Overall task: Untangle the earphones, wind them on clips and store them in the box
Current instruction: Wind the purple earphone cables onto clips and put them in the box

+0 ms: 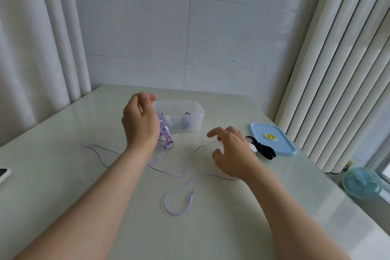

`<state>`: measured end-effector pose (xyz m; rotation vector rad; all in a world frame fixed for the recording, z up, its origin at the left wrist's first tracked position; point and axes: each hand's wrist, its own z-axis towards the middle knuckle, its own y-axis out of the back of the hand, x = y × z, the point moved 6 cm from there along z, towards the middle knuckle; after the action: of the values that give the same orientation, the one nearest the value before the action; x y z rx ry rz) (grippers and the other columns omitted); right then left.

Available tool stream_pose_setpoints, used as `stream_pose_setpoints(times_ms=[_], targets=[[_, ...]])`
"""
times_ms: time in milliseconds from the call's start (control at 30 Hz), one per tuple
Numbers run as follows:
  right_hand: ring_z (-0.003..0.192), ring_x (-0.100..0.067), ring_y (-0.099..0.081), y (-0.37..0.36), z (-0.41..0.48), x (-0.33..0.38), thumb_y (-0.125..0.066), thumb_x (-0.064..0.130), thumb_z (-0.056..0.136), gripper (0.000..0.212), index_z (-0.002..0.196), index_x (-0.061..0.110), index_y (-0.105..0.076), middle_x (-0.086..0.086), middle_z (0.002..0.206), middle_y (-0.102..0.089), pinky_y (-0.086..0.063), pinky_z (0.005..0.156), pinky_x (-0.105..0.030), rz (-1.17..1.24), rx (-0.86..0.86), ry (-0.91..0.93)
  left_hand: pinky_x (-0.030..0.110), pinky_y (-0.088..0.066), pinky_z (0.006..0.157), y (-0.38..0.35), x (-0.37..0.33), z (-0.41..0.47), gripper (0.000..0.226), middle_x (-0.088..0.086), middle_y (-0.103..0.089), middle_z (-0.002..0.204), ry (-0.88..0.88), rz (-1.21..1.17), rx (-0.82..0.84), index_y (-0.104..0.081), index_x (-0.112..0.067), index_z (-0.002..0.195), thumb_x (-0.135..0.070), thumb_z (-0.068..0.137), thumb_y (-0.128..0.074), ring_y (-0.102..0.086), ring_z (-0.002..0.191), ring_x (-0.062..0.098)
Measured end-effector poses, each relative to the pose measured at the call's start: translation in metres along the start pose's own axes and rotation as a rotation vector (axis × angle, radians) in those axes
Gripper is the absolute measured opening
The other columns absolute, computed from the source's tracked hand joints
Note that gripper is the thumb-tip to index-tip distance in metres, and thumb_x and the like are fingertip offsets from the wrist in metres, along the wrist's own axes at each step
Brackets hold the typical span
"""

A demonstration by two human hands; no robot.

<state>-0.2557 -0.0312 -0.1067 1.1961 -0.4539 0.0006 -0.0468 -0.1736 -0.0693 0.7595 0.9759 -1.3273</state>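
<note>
Your left hand [140, 124] grips the tangled bundle of the earphones [165, 136], lifted just beside the box [190, 107], probably so the loose cable [179, 175] hangs free toward the plug [191, 198]. Your right hand [232, 150] sits curved over the cable near the clips [262, 149]; whether it pinches the cable cannot be told.
</note>
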Motion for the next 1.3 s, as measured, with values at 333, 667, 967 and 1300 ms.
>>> stream_pose_setpoints(times_ms=[333, 667, 967, 1300], targets=[[0.121, -0.019, -0.038, -0.020, -0.006, 0.043, -0.059, 0.051, 0.101, 0.024, 0.123, 0.051, -0.068, 0.009, 0.129, -0.045, -0.028, 0.104, -0.039, -0.050, 0.082, 0.238, 0.031, -0.051, 0.084, -0.018, -0.003, -0.008, 0.014, -0.014, -0.072, 0.110, -0.119, 0.193, 0.308, -0.072, -0.025, 0.109, -0.023, 0.099, -0.062, -0.064, 0.090, 0.014], [0.097, -0.020, -0.072, 0.024, -0.007, 0.052, -0.034, 0.017, 0.112, 0.022, 0.099, 0.012, -0.051, -0.012, 0.101, -0.077, -0.056, 0.092, -0.039, 1.000, -0.280, 0.019, 0.028, -0.046, 0.069, -0.023, -0.011, -0.013, 0.029, -0.005, -0.057, 0.085, 0.055, -0.198, 0.636, -0.070, -0.025, 0.091, -0.023, 0.064, -0.081, -0.052, 0.075, 0.015], [0.100, -0.043, -0.075, 0.038, -0.010, 0.045, -0.022, 0.015, 0.114, 0.046, 0.111, -0.018, -0.054, -0.030, 0.099, -0.075, -0.063, 0.090, -0.045, 1.902, -0.357, -0.268, 0.017, -0.051, 0.080, -0.041, -0.005, -0.044, 0.014, -0.009, -0.071, 0.090, -0.324, 0.355, 0.849, -0.075, -0.026, 0.097, -0.034, 0.088, -0.083, -0.066, 0.086, 0.004], [0.068, -0.020, -0.053, 0.063, -0.022, 0.024, -0.045, 0.018, 0.096, 0.021, 0.102, 0.032, -0.060, 0.008, 0.061, -0.055, -0.040, 0.061, -0.035, 0.625, -0.676, -0.270, 0.035, -0.053, 0.085, -0.024, -0.001, -0.024, 0.016, -0.010, -0.076, 0.089, -0.477, 0.540, 0.542, -0.074, -0.024, 0.100, -0.011, 0.091, -0.074, -0.070, 0.087, 0.014]])
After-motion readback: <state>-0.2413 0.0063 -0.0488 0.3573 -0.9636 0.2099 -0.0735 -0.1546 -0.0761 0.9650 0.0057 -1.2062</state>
